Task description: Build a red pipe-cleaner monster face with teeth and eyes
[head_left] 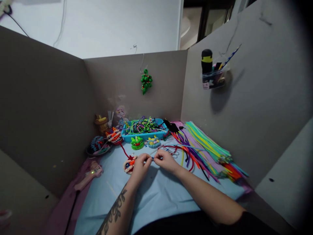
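My left hand (141, 164) and my right hand (167, 160) meet above the blue cloth, fingertips pinched. Between them shows a small dark blue piece of pipe cleaner (153, 159), mostly covered by the fingers. Just beside my left hand lies a lion-head figure (128, 165) of orange, cream and red pipe cleaner, partly hidden by that hand. A green pipe-cleaner head (137, 143) and a blue and yellow one (154, 142) sit behind the hands. Near my right hand are scissors (168, 150), partly covered.
A blue tray (156, 135) holds tangled pipe-cleaner scraps. Bundles of coloured pipe cleaners (207, 143) spread at right. To the left are a pink glue gun (89, 176), an orange lion head (114, 135) and a dark bowl (91, 151). Grey panels (137, 104) enclose the table.
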`<state>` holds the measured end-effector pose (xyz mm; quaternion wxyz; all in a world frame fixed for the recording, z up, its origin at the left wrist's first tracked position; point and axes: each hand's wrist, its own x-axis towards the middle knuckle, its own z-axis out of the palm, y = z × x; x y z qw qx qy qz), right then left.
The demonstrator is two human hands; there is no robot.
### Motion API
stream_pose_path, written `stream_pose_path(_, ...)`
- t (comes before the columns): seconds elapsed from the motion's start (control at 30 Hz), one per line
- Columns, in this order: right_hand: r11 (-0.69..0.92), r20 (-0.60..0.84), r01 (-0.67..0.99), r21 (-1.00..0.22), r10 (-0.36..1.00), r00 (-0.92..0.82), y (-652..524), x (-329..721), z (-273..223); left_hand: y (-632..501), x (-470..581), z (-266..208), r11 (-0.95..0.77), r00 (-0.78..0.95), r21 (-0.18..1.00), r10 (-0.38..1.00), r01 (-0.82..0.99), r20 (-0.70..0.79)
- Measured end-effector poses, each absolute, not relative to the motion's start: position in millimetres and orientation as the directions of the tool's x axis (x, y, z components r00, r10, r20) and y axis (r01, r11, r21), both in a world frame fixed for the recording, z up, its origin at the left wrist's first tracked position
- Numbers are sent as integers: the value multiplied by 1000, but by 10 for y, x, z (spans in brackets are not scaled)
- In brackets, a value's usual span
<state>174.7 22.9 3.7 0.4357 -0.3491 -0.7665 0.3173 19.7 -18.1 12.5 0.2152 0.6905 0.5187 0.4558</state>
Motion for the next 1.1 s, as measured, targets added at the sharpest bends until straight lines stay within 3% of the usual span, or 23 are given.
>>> stream_pose_path(0.5, 566, 472, 315, -762, 818, -328, 255, 1692, -41, -179, 196, 51, -471, 139, 606, 848, 642, 511)
stream_pose_path(0.77, 603, 506, 294, -741, 790, -346, 225, 1700, -2, -185, 188, 72, -448, 94, 602, 846, 661, 526)
stream_pose_path(1.1, 606, 538, 345, -716, 795, -280, 213, 1647, -50, -211, 208, 57, -462, 176, 539, 849, 704, 499)
